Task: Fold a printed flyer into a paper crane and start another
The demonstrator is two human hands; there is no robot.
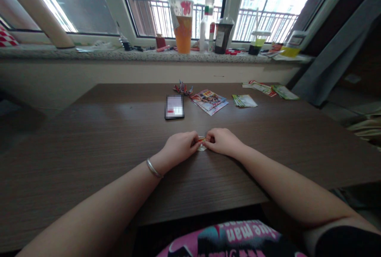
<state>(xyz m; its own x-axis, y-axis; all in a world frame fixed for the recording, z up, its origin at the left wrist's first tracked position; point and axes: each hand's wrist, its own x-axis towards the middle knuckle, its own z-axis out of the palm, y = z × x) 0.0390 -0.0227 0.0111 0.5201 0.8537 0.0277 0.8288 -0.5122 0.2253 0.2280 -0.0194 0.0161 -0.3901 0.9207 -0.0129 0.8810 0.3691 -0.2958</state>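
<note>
Between my two hands, low over the table, is a small folded piece of coloured paper, showing white, yellow and red. My left hand pinches its left side with thumb and fingers. On the right side, my right hand grips the paper in the same way, fingers curled. The fingers hide most of the paper. Beyond my hands lie a phone with a blurred screen, a cluster of folded paper pieces, and a stack of printed colourful sheets.
Farther right are a fanned stack of green-white papers and more loose papers. On the windowsill stand an orange drink cup, a clear bottle, a dark cup and scattered pens.
</note>
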